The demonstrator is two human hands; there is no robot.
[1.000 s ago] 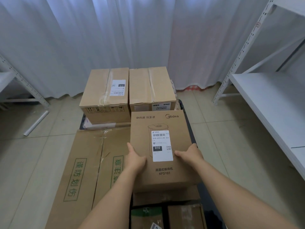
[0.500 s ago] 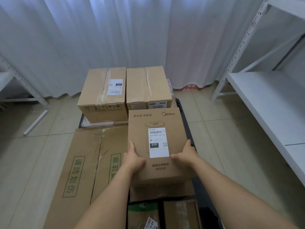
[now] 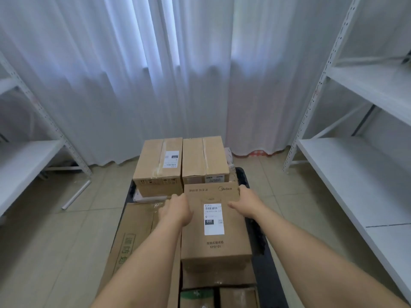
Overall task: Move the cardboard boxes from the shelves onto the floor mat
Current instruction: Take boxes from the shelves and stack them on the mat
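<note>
A brown Midea cardboard box (image 3: 214,248) with a white shipping label lies flat on top of other boxes on the dark floor mat (image 3: 260,240). My left hand (image 3: 176,210) holds its left side near the far end, fingers down over the edge. My right hand (image 3: 246,202) grips the far right corner, thumb lying on the top face. Two taped boxes (image 3: 159,166) (image 3: 202,160) stand side by side just behind it on the mat. A large flat box with green print (image 3: 133,232) lies to its left.
White metal shelves (image 3: 347,174) run along the right, and another white shelf (image 3: 20,165) stands at the left. A white tube (image 3: 76,194) lies on the tiled floor by the left shelf. White curtains hang behind. More small boxes (image 3: 238,296) sit at the near end.
Both hands have slid from the box's near half to its far end. The view has pulled back and tilted up, so more curtain and shelving show.
</note>
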